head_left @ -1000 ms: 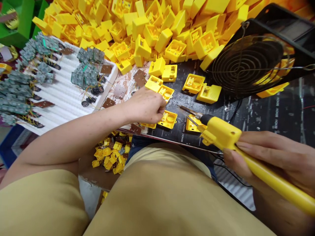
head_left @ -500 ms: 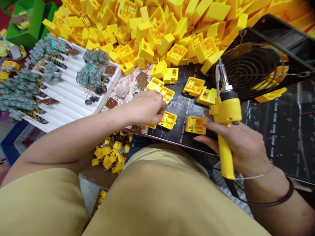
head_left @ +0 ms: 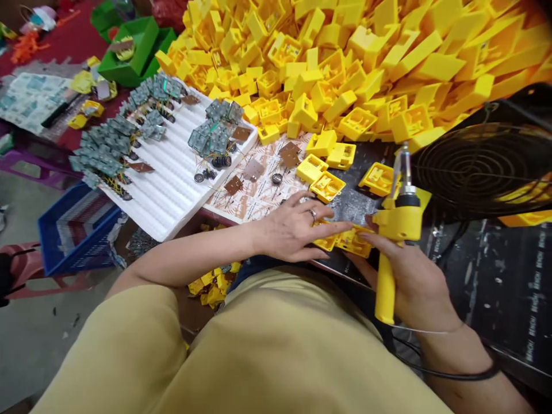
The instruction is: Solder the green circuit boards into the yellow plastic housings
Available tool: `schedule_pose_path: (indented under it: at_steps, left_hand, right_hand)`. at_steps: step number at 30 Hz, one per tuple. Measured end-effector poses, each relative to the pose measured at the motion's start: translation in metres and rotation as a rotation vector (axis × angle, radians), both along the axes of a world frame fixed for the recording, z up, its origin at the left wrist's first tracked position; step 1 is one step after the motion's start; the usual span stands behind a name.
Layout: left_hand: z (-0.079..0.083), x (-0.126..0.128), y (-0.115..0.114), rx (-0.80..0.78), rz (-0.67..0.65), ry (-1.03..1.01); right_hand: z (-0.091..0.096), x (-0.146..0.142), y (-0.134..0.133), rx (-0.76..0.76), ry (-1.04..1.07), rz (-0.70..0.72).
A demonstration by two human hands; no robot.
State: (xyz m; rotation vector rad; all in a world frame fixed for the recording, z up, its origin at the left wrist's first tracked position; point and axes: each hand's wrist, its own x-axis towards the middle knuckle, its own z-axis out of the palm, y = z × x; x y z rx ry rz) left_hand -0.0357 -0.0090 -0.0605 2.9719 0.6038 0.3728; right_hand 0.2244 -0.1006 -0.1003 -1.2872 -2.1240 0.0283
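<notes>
Left grip (head_left: pixel 297 230) pinches a casing (head_left: pixel 326 242) at the near edge of the surface (head_left: pixel 495 270); right grip (head_left: pixel 414 282) is clenched on the solder gun (head_left: pixel 397 224), tip up beside the fan (head_left: pixel 483 167). Risk: with both grips crowded together, tilting the gun could put the tip on fingers or plastic, or the casing could slip off the edge

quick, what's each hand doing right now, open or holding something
Left hand: open, fingers spread flat on a yellow casing.
Right hand: closed around the soldering iron, tip pointing up.
</notes>
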Motion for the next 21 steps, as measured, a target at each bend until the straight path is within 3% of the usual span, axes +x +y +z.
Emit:
schedule_pose_path:
  at_steps: [2,5,9,11,15,21]
  left_hand:
    - [0.012,-0.007,0.019,0.01,0.155,-0.069]
    - [0.026,-0.019,0.066,-0.03,0.486,-0.068]
    - [0.031,-0.032,0.122,-0.116,0.594,0.094]
    - [0.037,-0.038,0.137,-0.151,0.653,0.011]
    - [0.052,-0.043,0.144,-0.296,0.731,-0.254]
    - [0.034,-0.026,0.121,-0.192,0.685,0.09]
  right_hand:
    - [0.002,-0.005,0.004,0.043,0.001,0.026]
    - [0.005,-0.006,0.007,0.082,0.019,0.022]
    - [0.007,-0.002,0.005,0.086,0.029,0.022]
    - [0.008,0.001,0.004,0.099,0.041,0.017]
    - [0.013,0.005,0.003,0.126,0.071,-0.006]
    - [0.023,-0.001,0.007,0.129,0.049,0.01]
